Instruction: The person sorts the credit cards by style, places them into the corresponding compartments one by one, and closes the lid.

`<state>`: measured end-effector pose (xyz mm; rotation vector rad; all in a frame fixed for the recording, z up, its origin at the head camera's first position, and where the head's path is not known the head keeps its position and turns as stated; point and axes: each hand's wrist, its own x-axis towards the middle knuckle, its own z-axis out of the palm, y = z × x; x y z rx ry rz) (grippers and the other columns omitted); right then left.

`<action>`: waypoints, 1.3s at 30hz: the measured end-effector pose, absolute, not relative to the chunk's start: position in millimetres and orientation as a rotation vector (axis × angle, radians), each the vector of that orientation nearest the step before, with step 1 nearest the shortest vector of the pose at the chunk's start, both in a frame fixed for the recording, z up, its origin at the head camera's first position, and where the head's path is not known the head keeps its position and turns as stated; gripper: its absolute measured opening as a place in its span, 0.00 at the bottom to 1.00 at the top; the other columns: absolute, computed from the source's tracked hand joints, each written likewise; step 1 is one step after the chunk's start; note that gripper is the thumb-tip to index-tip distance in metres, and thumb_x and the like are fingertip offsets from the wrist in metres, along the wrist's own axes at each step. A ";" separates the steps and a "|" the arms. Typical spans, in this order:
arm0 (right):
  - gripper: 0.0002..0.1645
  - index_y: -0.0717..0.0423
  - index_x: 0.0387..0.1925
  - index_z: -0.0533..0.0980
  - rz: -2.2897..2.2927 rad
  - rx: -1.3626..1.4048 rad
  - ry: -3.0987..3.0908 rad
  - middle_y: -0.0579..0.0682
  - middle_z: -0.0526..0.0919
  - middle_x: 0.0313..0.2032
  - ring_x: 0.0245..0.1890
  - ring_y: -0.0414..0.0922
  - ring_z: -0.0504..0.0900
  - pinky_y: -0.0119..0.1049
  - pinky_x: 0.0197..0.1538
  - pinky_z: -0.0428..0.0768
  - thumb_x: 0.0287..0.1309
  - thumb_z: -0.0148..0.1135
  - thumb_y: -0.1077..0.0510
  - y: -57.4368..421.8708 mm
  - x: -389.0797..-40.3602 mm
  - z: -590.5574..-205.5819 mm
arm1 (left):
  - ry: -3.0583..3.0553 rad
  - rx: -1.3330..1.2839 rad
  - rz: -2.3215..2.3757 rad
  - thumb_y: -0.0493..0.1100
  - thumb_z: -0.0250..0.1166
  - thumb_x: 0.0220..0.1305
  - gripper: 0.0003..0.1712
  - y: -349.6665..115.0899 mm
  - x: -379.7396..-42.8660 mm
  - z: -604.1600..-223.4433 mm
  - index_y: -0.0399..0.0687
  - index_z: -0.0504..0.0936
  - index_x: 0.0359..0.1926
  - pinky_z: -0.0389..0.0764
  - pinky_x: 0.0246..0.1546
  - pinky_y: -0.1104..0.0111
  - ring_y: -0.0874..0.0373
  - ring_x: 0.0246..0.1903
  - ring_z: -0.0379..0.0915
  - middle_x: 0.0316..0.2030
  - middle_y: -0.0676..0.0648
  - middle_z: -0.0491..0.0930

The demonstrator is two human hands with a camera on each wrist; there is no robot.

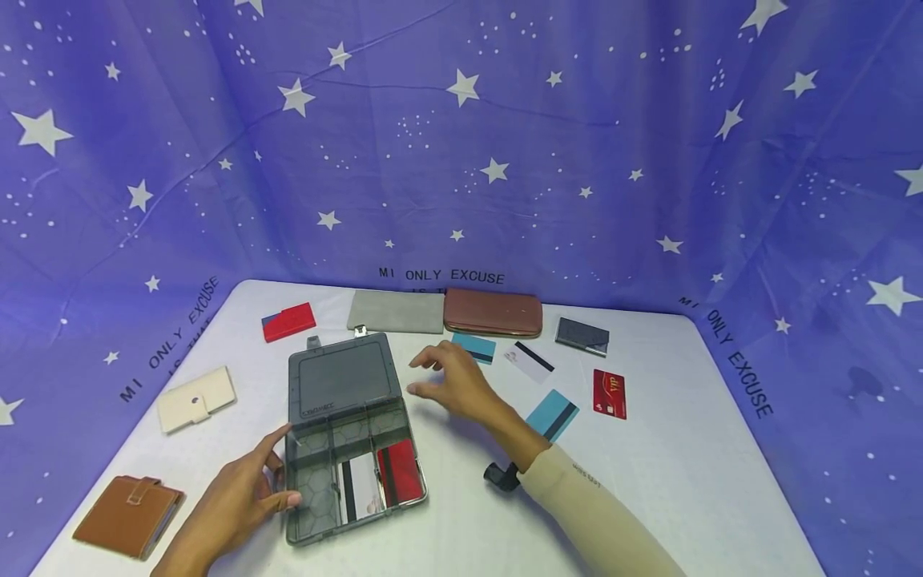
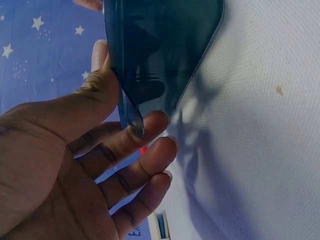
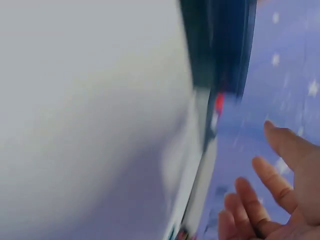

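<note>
A grey see-through compartment box (image 1: 310,501) lies with its lid (image 1: 344,377) opened backward in the head view. Two front compartments hold a white card with a black stripe (image 1: 360,485) and a red card with a dark stripe (image 1: 399,473). My left hand (image 1: 241,497) grips the box's left side, thumb over the rim; the left wrist view shows its thumb and index finger at the box wall (image 2: 165,50). Right of the lid, my right hand (image 1: 457,381) hovers with fingers apart and nothing between them. The right wrist view is blurred.
Blue cards (image 1: 473,348) (image 1: 554,413), a white card (image 1: 529,362) and a red card (image 1: 610,394) lie at right. A grey wallet (image 1: 397,312), maroon wallet (image 1: 493,312) and dark card case (image 1: 582,336) line the back. Red (image 1: 289,322), cream (image 1: 198,399) and brown (image 1: 128,516) holders lie left.
</note>
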<state>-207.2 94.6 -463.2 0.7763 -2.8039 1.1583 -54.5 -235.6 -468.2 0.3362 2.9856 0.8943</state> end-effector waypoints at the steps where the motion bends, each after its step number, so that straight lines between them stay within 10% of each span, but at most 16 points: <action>1: 0.23 0.50 0.48 0.82 1.163 0.710 -2.810 0.54 0.80 0.45 0.47 0.49 0.77 0.45 0.52 0.73 0.52 0.76 0.48 101.0 -215.3 -464.9 | 2.984 0.327 0.889 0.47 0.79 0.47 0.54 -235.6 -54.6 -468.0 0.47 0.61 0.73 0.70 0.25 0.73 0.75 0.22 0.63 0.37 0.54 0.77; 13: 0.27 0.48 0.53 0.79 0.851 0.245 -2.995 0.52 0.77 0.56 0.57 0.52 0.71 0.49 0.61 0.71 0.52 0.76 0.46 144.5 -267.0 -484.3 | 2.970 0.323 0.900 0.48 0.79 0.48 0.54 -236.0 -55.0 -467.6 0.47 0.61 0.74 0.70 0.25 0.73 0.75 0.22 0.64 0.37 0.54 0.77; 28: 0.26 0.49 0.39 0.77 0.866 0.332 -3.160 0.46 0.76 0.38 0.43 0.46 0.72 0.43 0.48 0.71 0.41 0.83 0.48 141.3 -253.5 -481.0 | 2.985 0.334 0.886 0.48 0.79 0.48 0.54 -235.1 -55.3 -466.9 0.47 0.61 0.73 0.69 0.24 0.73 0.75 0.22 0.63 0.37 0.55 0.77; 39: 0.14 0.47 0.42 0.80 1.155 0.664 -3.026 0.42 0.80 0.28 0.25 0.41 0.74 0.36 0.32 0.71 0.54 0.74 0.59 125.4 -216.1 -450.2 | 2.995 0.347 0.887 0.48 0.79 0.47 0.54 -234.1 -54.9 -465.7 0.46 0.62 0.73 0.69 0.25 0.73 0.75 0.22 0.63 0.37 0.55 0.77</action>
